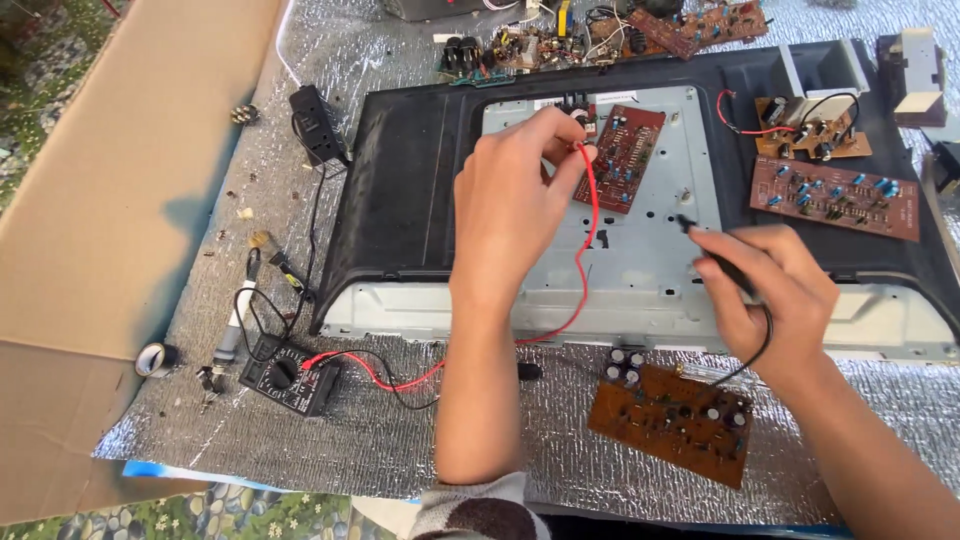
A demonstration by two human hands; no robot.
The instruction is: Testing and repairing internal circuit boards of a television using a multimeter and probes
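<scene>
I see a large flat television back panel (400,180), black plastic around a bare grey metal plate, lying on the silver foil-covered work surface (300,440) with its long axis running left to right. A folded brown cardboard sheet (110,200) covers the left edge of that surface. I count two reddish-brown circuit boards near the panel's right edge, the long one (835,197) lying left to right, and one dark red circuit board (625,158) on the metal plate near the panel's far edge, its long axis tilted toward the far right. A fourth, brown circuit board with grey capacitors (672,420) sits on the foil by the near edge. More boards lie heaped past the far edge (too jumbled for me to count).

My left hand (510,215) is pinched shut on the red test probe (587,152), whose tip points right, at the dark red board's left edge; its red lead (585,270) trails down to the small black multimeter (290,375) near the left of the near edge. My right hand (775,285) is clamped on the black test probe (710,250), tip pointing up-left over the metal plate, clear of any board.
</scene>
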